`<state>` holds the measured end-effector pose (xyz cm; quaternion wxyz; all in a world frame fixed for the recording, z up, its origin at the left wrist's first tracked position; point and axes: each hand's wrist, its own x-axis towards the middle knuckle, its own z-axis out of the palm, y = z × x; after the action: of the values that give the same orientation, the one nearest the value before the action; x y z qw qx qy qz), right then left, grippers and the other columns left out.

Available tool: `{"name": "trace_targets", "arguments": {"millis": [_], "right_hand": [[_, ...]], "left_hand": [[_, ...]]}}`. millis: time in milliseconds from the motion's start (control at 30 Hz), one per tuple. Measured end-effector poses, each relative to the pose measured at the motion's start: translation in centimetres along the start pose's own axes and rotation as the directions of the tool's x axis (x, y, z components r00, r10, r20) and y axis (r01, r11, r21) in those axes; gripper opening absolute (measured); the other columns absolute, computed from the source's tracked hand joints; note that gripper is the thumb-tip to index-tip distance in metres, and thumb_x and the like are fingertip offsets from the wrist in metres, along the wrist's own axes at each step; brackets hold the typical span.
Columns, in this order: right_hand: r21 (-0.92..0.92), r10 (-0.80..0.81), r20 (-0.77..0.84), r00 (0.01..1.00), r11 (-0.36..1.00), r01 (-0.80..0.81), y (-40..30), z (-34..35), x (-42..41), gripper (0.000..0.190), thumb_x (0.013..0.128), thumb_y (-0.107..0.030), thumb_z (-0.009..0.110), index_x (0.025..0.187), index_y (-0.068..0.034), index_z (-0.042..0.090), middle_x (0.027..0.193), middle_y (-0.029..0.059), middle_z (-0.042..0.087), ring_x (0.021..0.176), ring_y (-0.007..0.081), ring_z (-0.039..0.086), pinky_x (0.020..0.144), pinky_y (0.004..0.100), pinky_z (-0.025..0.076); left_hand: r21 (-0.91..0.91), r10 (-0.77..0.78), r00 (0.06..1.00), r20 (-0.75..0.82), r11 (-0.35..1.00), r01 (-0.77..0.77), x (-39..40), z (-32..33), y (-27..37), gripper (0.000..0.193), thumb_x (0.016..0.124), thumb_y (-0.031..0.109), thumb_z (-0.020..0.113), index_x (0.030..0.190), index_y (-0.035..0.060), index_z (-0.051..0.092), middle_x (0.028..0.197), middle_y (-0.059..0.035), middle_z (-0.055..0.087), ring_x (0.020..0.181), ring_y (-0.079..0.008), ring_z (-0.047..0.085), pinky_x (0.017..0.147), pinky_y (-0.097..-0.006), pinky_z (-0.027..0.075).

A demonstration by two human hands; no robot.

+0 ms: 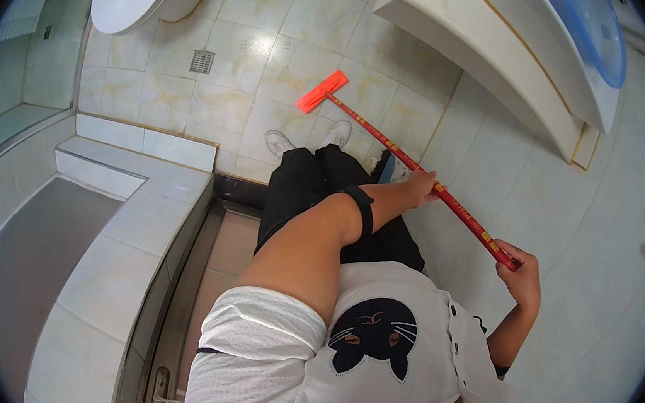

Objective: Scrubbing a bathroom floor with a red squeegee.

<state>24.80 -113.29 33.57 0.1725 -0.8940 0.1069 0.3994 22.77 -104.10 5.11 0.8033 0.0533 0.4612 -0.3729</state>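
Observation:
A long red pole with yellow markings (374,132) slants across the view. At its far end an orange-red flat head (322,92) rests on the tiled floor, just beyond my white shoes. My left hand (426,188) is closed around the middle of the pole, with that arm reaching across my body. Near the pole's upper end, my right hand (518,273) grips it with the fingers wrapped round. Partly hidden behind my leg and the pole is a blue thing with dark bristles (386,167); its kind cannot be told.
A square floor drain (202,62) lies ahead on the left, below a white toilet (129,7). To the right stands a washbasin unit (482,40) with a blue-rimmed bowl (584,13). A tiled ledge (128,237) and a door with a metal handle (160,392) are at left.

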Motion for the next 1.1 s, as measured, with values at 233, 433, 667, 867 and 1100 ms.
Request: {"name": "trace_targets", "arguments": {"millis": [233, 433, 667, 867, 1100], "right_hand": [[-0.137, -0.250, -0.073, 0.965, 0.961, 0.239, -4.2, 3.2, 1.8, 0.035, 0.060, 0.006, 0.050, 0.092, -0.004, 0.058, 0.063, 0.0078, 0.054, 0.053, 0.0094, 0.045, 0.054, 0.0200, 0.038], [-0.263, -0.454, -0.076, 0.888, 0.868, 0.421, -11.0, 5.8, 4.5, 0.034, 0.058, 0.005, 0.051, 0.090, -0.005, 0.058, 0.060, 0.0107, 0.051, 0.050, 0.0161, 0.046, 0.053, 0.0224, 0.039], [-0.262, -0.632, -0.036, 0.774, 0.754, 0.603, -13.4, 11.4, 6.1, 0.034, 0.060, 0.003, 0.053, 0.093, -0.007, 0.057, 0.061, 0.0131, 0.049, 0.052, 0.0231, 0.048, 0.053, 0.0276, 0.039], [-0.193, -0.565, -0.007, 0.825, 0.810, 0.554, -13.2, 7.7, 0.7, 0.034, 0.062, 0.005, 0.053, 0.094, -0.004, 0.056, 0.063, 0.0119, 0.051, 0.053, 0.0187, 0.046, 0.053, 0.0243, 0.038], [-0.307, -0.368, -0.001, 0.930, 0.885, 0.350, -13.8, 5.9, -3.6, 0.030, 0.061, 0.007, 0.053, 0.090, -0.001, 0.058, 0.074, 0.0109, 0.058, 0.060, 0.0095, 0.051, 0.056, 0.0194, 0.041]], "left_hand": [[-0.121, 0.135, 0.990, 0.038, 0.984, -0.129, -1.8, -3.8, 4.2, 0.016, 0.082, 0.014, 0.041, 0.091, 0.0023, 0.036, 0.080, -0.0095, 0.045, 0.075, -0.0249, 0.055, 0.070, -0.0388, 0.046], [-0.279, 0.339, 0.940, 0.044, 0.908, -0.314, -4.3, -7.3, 10.8, 0.017, 0.081, 0.015, 0.042, 0.087, 0.0006, 0.036, 0.078, -0.0113, 0.046, 0.079, -0.0285, 0.054, 0.073, -0.0423, 0.045], [-0.314, 0.500, 0.854, -0.145, 0.795, -0.519, -6.5, -11.8, 15.8, 0.016, 0.082, 0.014, 0.040, 0.081, -0.0016, 0.036, 0.072, -0.0108, 0.043, 0.064, -0.0246, 0.052, 0.065, -0.0395, 0.048], [-0.325, 0.362, 0.923, -0.126, 0.865, -0.384, -8.5, -7.7, 11.9, 0.015, 0.081, 0.011, 0.037, 0.089, -0.0021, 0.034, 0.071, -0.0114, 0.042, 0.062, -0.0246, 0.052, 0.059, -0.0383, 0.048], [-0.324, 0.152, 0.988, 0.010, 0.935, -0.141, -8.5, -5.4, 5.8, 0.019, 0.080, 0.008, 0.038, 0.096, -0.0003, 0.031, 0.081, -0.0119, 0.039, 0.067, -0.0241, 0.052, 0.061, -0.0392, 0.049]]}}
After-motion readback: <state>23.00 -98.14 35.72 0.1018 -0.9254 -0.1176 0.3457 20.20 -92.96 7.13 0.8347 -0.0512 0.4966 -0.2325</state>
